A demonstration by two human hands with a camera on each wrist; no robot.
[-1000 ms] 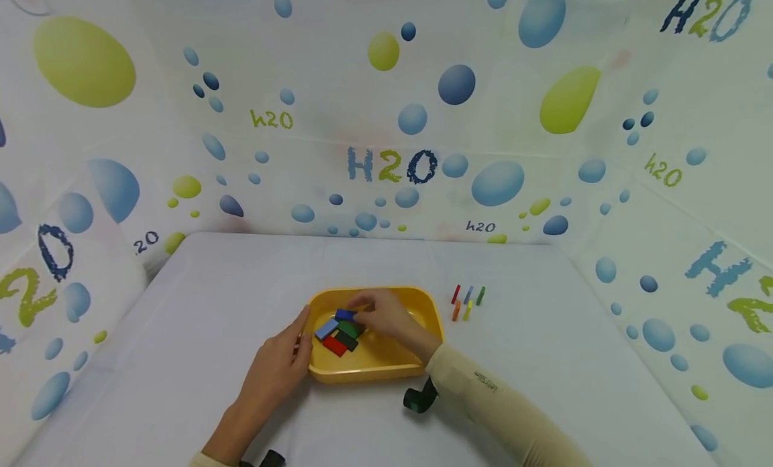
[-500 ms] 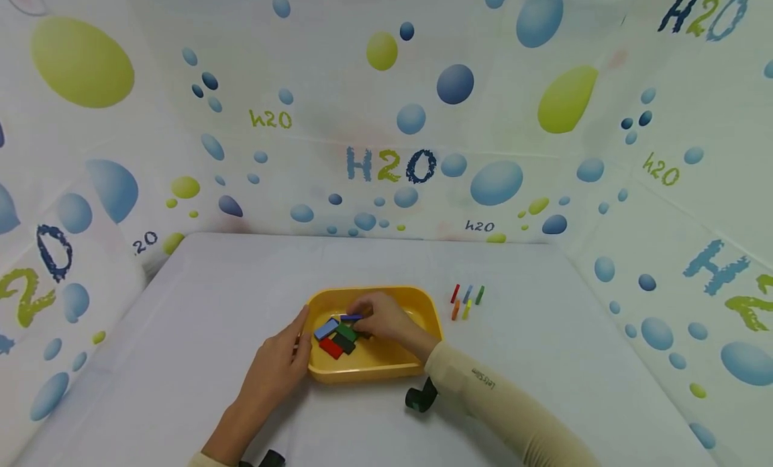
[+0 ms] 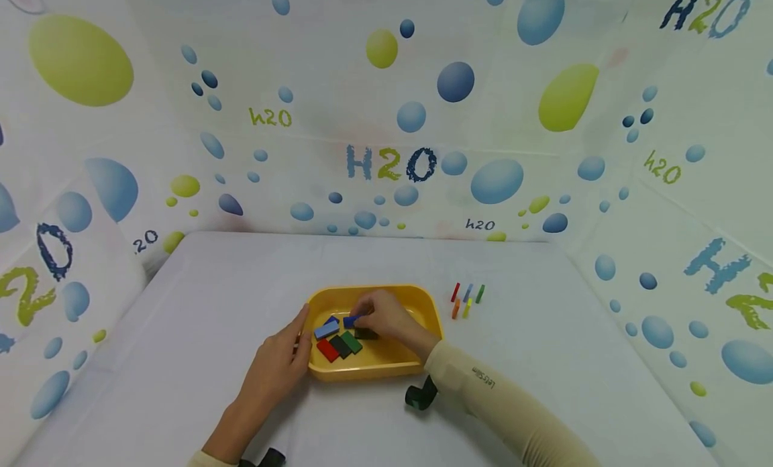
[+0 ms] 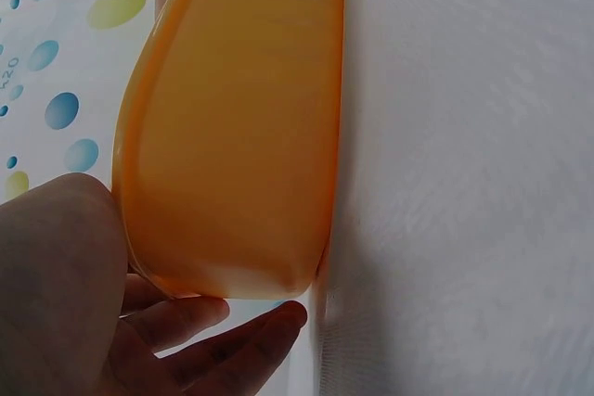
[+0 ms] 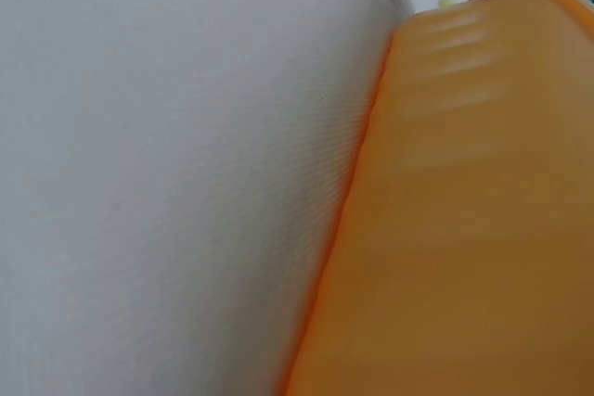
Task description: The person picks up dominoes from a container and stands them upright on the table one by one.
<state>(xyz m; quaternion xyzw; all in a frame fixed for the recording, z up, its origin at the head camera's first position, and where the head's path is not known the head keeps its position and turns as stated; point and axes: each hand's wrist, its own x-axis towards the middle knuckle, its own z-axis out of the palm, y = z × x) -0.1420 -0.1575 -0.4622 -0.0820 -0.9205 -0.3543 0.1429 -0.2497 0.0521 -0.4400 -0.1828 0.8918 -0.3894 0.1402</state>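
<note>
In the head view a yellow tray point(image 3: 417, 307) stands on the table, with flat coloured blocks at its left end. My right hand point(image 3: 389, 314) reaches into it and pinches a dark blue block point(image 3: 349, 322) between thumb and fingertips. Around it lie a light blue block point(image 3: 327, 329), a red block point(image 3: 328, 350), a green block point(image 3: 351, 342) and dark blocks, one partly under the hand. My left hand point(image 3: 279, 359) rests against the tray's left end. In the left wrist view its fingers point(image 4: 255, 345) stretch loosely along the outer wall. The right wrist view hides the right hand's fingertips.
Several short coloured sticks point(image 3: 467, 302) lie in two rows on the white table, right of the tray. A black wrist camera point(image 3: 421, 394) hangs below the right sleeve, near the tray's front wall. A patterned backdrop surrounds the table's back and sides.
The dark blue block has turned and shifted slightly right in my right hand's grip. The green block has slid down beside the dark one, uncovering a dark block by the fingers. My left hand stays put.
</note>
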